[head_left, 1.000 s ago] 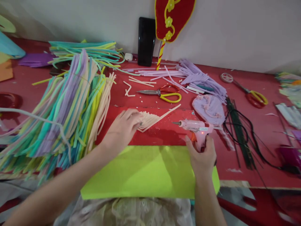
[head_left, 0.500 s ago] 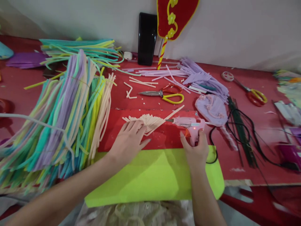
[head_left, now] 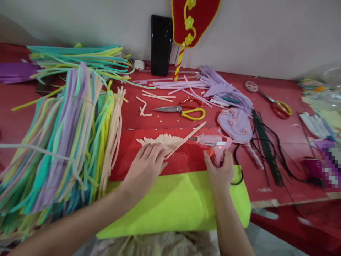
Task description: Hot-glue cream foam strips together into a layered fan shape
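My left hand (head_left: 145, 165) is closed, its fingers together and pressed down on a cream pipe-cleaner piece (head_left: 167, 142). The piece is made of short strips laid side by side in a fan-like, leafy shape, and the hand hides its near left part. One longer cream pipe cleaner (head_left: 195, 129) sticks out to the upper right. My right hand (head_left: 220, 170) grips the handle of a pink hot glue gun (head_left: 213, 140), which has a small orange light lit. The gun's nozzle points left, close to the piece's right side; whether it touches cannot be made out.
Red-and-yellow scissors (head_left: 181, 109) lie behind the piece. Bundled coloured pipe cleaners (head_left: 66, 142) fill the left side. A lilac fan (head_left: 236, 124) and a black cable (head_left: 282, 149) lie to the right. A phone (head_left: 161, 44) leans on the wall. Lime fabric (head_left: 170, 206) covers the front.
The view has shifted slightly, so the table things sit further left. My left thumb has drawn closer to the fingers. The glue gun stays in my right hand beside the piece.
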